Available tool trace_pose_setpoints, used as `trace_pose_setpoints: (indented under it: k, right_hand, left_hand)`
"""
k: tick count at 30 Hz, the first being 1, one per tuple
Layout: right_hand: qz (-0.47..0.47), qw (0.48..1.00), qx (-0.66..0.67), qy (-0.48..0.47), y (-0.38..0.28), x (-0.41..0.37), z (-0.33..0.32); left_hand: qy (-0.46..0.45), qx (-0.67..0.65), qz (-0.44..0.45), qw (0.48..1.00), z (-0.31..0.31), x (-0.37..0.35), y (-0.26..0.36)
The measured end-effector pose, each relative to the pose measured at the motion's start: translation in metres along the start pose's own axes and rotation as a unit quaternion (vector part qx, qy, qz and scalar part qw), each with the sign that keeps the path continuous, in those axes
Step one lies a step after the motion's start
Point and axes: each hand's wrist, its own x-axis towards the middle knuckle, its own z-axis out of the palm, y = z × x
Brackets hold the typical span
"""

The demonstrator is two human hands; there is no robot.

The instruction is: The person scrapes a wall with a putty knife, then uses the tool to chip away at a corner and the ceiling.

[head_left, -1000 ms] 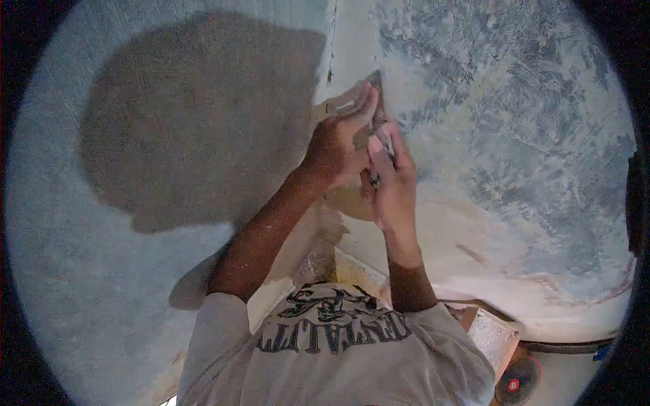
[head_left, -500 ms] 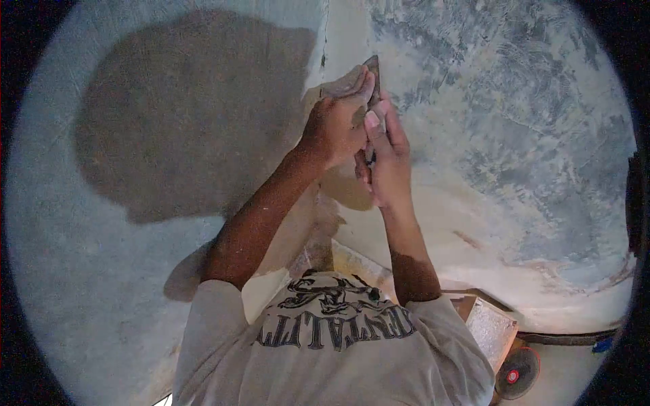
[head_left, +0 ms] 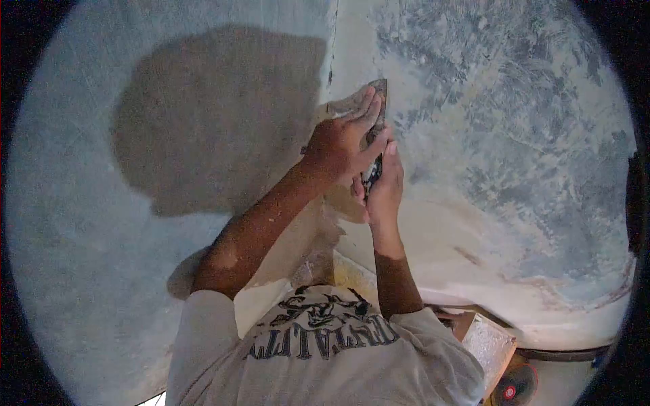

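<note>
My right hand (head_left: 386,186) is closed around the dark handle of a putty knife (head_left: 382,98), whose flat blade points up along the wall. My left hand (head_left: 342,145) grips the same tool higher up, its fingers laid along the blade and its thumb reaching across near the handle. The blade lies at the wall corner, beside a strip of pale plaster (head_left: 355,47). My fingers hide part of the tool, and whether the blade's whole edge touches the wall cannot be made out.
A bluish-grey wall (head_left: 68,169) on the left carries the shadow of my head and arms. On the right, the wall (head_left: 501,135) is patchy with pale and grey plaster. A dark crack (head_left: 332,61) runs above my hands. Below right are a box-like object (head_left: 491,345) and a round dark object (head_left: 514,382).
Both hands and the putty knife have moved lower in the view and slightly to the right. The left fingers now lie more extended over the blade, and the view has shifted a little.
</note>
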Motion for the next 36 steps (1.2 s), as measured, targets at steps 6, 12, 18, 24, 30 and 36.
trace_pose_setpoints:
  k: [6,12,18,24,30,36]
  right_hand:
    - [-0.034,0.999,-0.039,0.01,-0.003,-0.002,0.007]
    - [-0.062,0.996,-0.067,0.01,0.011,-0.003,0.006]
    - [0.009,1.0,0.02,-0.02,0.005,0.001,0.004]
    - [0.089,0.972,0.193,-0.096,0.006,0.01,-0.008]
    - [0.085,0.976,0.148,-0.138,0.014,0.015,-0.023]
    - [0.079,0.992,0.044,-0.087,-0.005,0.014,-0.009]
  left_hand:
    - [-0.063,0.022,-0.033,0.997,-0.01,0.004,0.003]
    - [-0.142,-0.004,-0.047,0.989,-0.026,0.011,-0.007]
    - [-0.161,-0.034,-0.048,0.985,-0.027,0.01,-0.011]
    - [-0.164,-0.018,-0.079,0.983,-0.028,0.011,-0.002]
    - [-0.139,-0.016,-0.076,0.987,-0.021,0.01,-0.001]
    - [-0.152,-0.032,-0.089,0.984,-0.022,0.011,0.001]
